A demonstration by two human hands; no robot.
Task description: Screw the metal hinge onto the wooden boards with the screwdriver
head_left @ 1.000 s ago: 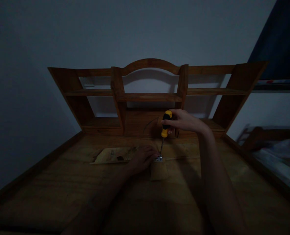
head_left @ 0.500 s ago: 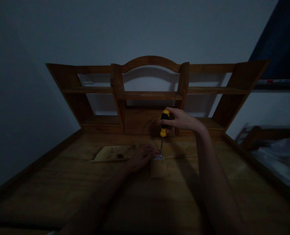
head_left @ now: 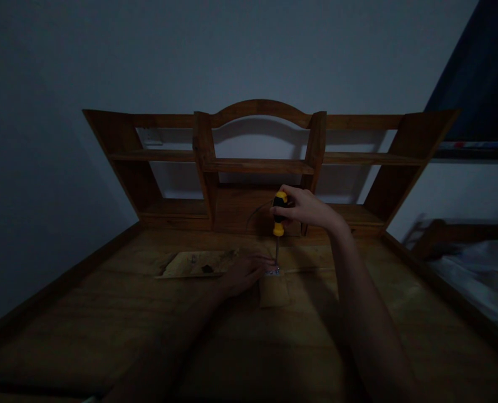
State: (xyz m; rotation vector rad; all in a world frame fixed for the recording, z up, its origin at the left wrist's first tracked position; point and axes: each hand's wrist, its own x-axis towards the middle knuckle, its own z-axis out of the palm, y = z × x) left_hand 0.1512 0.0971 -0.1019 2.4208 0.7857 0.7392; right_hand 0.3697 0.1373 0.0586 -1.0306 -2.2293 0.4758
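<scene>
My right hand (head_left: 305,208) is closed around the yellow-and-black handle of a screwdriver (head_left: 278,215). The tool stands almost upright, its shaft pointing down. Its tip meets a small silver metal plate with holes (head_left: 273,271), where a screw may sit, too small to make out. The plate lies along the back edge of a small wooden block (head_left: 273,292). From the left, my left hand (head_left: 245,273) rests low on the tabletop, fingers together, fingertips pressing on the plate beside the screwdriver tip. What else those fingertips may pinch is hidden.
The wooden desktop (head_left: 118,319) has a pale, worn strip (head_left: 196,263) left of my hands. Behind it stands a wooden shelf unit (head_left: 257,165) against the wall. A thin dark wire (head_left: 255,212) curves behind the screwdriver. White bedding (head_left: 475,274) lies at the right.
The screwdriver and my right hand have shifted slightly left, and the shaft is more upright. My left hand stays at the metal plate. The view has tilted very slightly.
</scene>
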